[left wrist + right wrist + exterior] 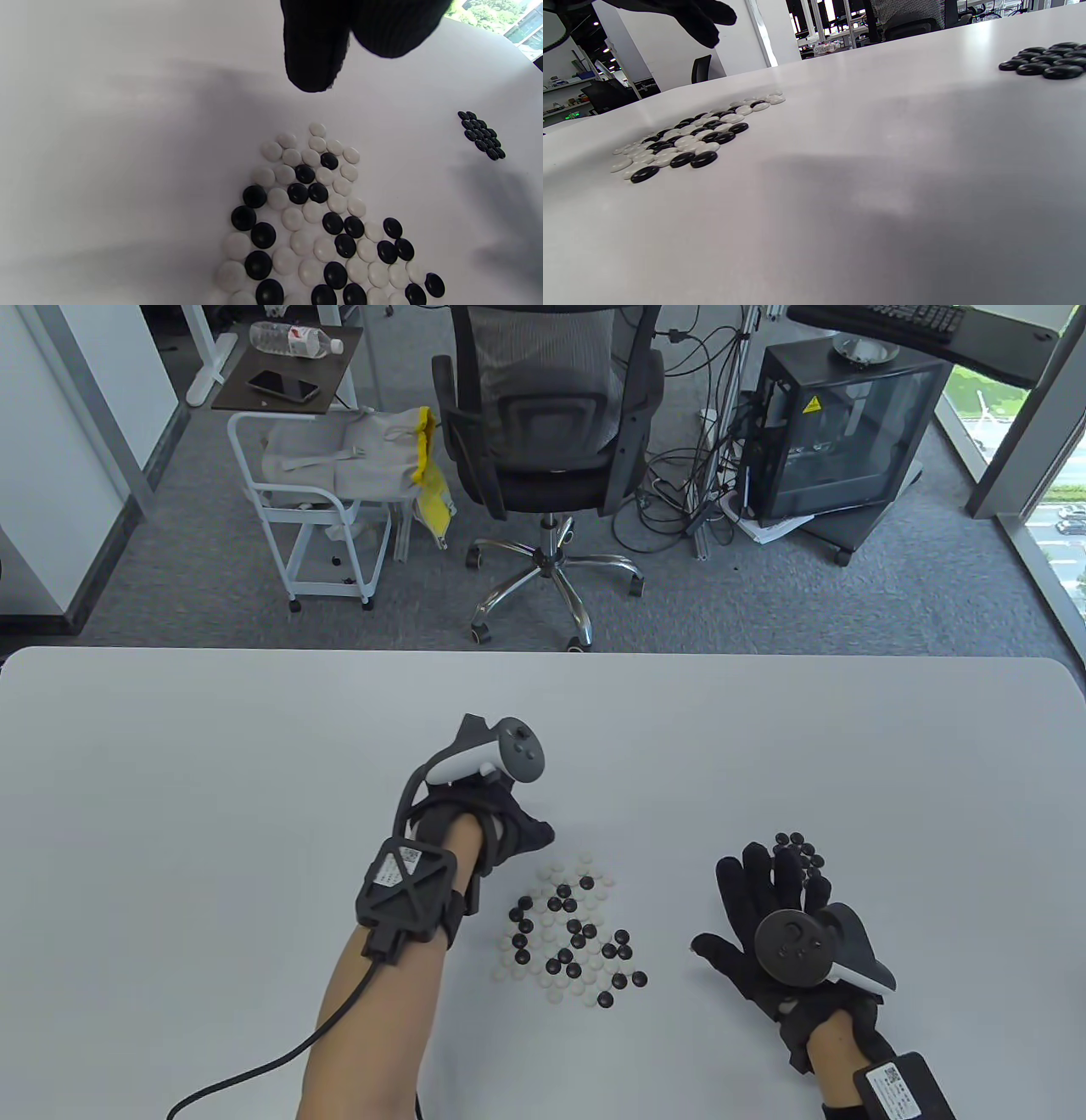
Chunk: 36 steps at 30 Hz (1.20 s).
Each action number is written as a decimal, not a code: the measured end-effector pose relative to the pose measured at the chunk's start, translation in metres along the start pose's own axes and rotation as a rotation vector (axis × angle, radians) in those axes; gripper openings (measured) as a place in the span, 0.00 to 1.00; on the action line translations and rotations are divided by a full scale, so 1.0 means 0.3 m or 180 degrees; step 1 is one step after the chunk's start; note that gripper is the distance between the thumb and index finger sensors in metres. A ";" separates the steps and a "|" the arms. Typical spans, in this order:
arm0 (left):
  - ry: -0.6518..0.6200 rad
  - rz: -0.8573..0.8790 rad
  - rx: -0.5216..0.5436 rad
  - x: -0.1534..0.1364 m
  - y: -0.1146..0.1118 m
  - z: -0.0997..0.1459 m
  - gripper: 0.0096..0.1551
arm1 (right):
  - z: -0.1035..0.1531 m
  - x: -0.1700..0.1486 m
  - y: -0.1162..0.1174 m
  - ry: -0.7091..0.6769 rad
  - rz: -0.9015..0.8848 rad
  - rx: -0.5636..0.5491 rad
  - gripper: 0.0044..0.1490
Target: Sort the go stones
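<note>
White table (pixel 212 780) fills the lower table view; beyond its far edge grey carpet, one black mesh chair (pixel 547 415), one white cart (pixel 310 509) with a cloth bundle, one dark glass-fronted cabinet (pixel 836 432) and loose cables. Two gloved hands. Left hand (pixel 501 819) raised just above the upper left of the mixed pile (pixel 573 933); in the left wrist view two fingertips (pixel 316 63) hang close together over bare table, nothing seen between them, so whether they hold a stone I cannot tell. Right hand (pixel 780 933) lies palm down, fingers spread and flat, tips reaching the near edge of the black cluster (pixel 797 850); it holds nothing visible. Mixed pile, counted from the left wrist view: roughly 22 black and about 35 white stones, lying flat, touching or just beside one another; the bottom edge cuts off several, so the count is approximate. Black cluster (pixel 481 135): about 12 stones, black only, packed tight, well apart from the pile to its right. In the right wrist view this cluster (pixel 1043 63) is cut by the frame edge, and stones partly under the right fingers are not countable.
</note>
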<state>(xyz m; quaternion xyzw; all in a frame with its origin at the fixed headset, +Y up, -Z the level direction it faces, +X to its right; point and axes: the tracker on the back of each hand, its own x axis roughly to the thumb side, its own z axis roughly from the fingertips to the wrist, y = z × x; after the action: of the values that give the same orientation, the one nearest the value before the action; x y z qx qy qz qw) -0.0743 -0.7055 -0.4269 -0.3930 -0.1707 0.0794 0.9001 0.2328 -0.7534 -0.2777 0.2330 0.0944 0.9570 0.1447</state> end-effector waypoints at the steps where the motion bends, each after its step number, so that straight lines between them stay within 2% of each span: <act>1: -0.0081 0.0021 -0.0021 0.015 -0.016 -0.029 0.31 | 0.003 -0.004 0.000 0.0015 -0.0024 0.0009 0.57; 5: -0.0130 -0.0011 -0.0097 0.045 -0.072 -0.113 0.32 | 0.007 -0.009 -0.002 0.0024 -0.0064 0.0012 0.57; 10: -0.0127 0.0020 -0.0121 0.053 -0.122 -0.178 0.35 | 0.006 -0.008 -0.005 0.0038 -0.0078 0.0035 0.57; 15: 0.0081 -0.0215 -0.0190 0.041 -0.151 -0.212 0.37 | 0.005 -0.005 -0.001 0.0032 -0.0038 0.0048 0.57; 18: 0.0192 -0.0154 -0.0121 0.013 -0.141 -0.205 0.38 | 0.004 -0.005 0.001 0.0030 -0.0027 0.0070 0.57; 21: 0.0501 -0.0021 -0.0109 -0.069 -0.119 -0.174 0.39 | 0.007 -0.009 0.000 0.0039 -0.0041 0.0082 0.57; 26: 0.1173 0.0102 -0.0104 -0.277 -0.089 -0.066 0.39 | 0.008 -0.013 -0.005 0.0048 -0.0061 0.0068 0.57; 31: 0.1806 0.0255 -0.0177 -0.501 -0.108 0.073 0.40 | 0.003 0.001 -0.001 -0.0001 -0.0033 0.0094 0.57; 36: 0.2163 0.0408 -0.0205 -0.661 -0.146 0.184 0.41 | 0.006 0.003 -0.002 0.0024 -0.0046 0.0117 0.57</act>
<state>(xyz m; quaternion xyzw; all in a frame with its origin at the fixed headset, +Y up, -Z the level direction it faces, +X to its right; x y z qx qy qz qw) -0.2786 -0.7527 -0.4083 -0.4351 0.1614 -0.0050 0.8858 0.2329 -0.7522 -0.2760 0.2314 0.1143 0.9549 0.1471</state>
